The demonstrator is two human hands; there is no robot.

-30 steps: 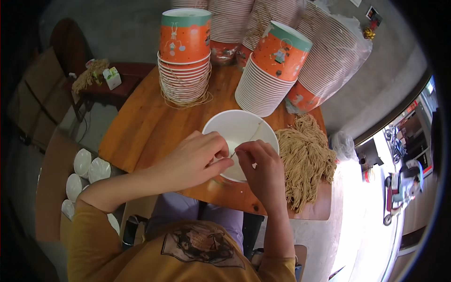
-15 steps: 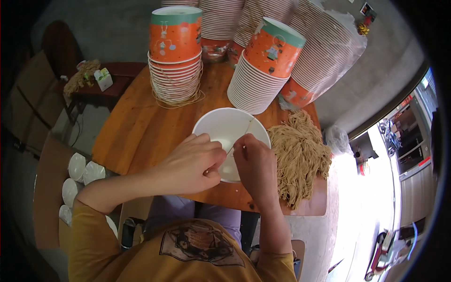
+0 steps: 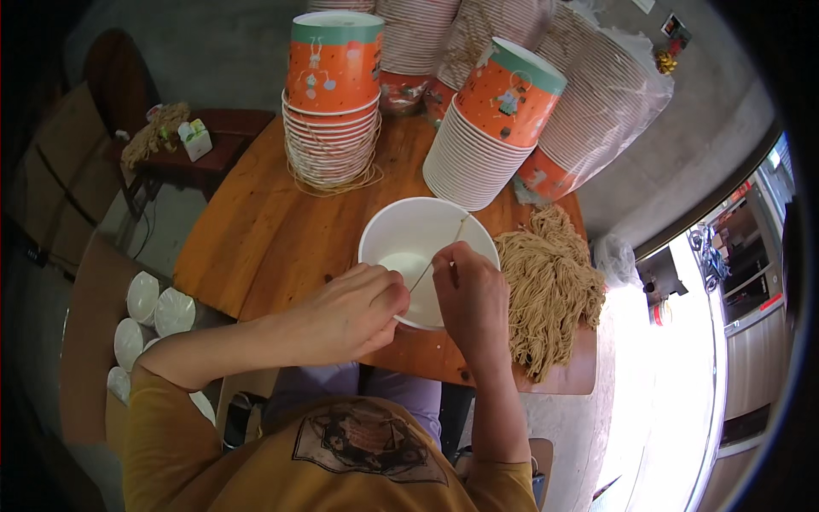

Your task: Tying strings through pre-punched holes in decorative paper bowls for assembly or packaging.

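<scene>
A white paper bucket (image 3: 388,229) stands at the table's near edge with its open mouth toward me. A thin tan string (image 3: 421,277) stretches across the mouth, and a short piece of it lies against the far right inner wall, close to the rim. My left hand (image 3: 363,309), over the near left rim, has its fingers closed in a pinch on the string. At the right side of the bucket, my right hand (image 3: 472,294) also pinches the string, thumb and forefinger together. A thick bundle of tan strings (image 3: 553,286) lies just right of the bucket.
Upside-down stacks of orange and green paper buckets stand behind: a left stack (image 3: 333,72) draped with string loops and a right stack (image 3: 509,94). Plastic-wrapped stacks (image 3: 606,94) stand farther back. White round pieces (image 3: 175,312) lie lower left. A dark red bench (image 3: 235,124) holds more string.
My left hand has turned slightly and lowered, and more of the taut string shows between my hands. The whole view has shifted a little, moving the scene to the right.
</scene>
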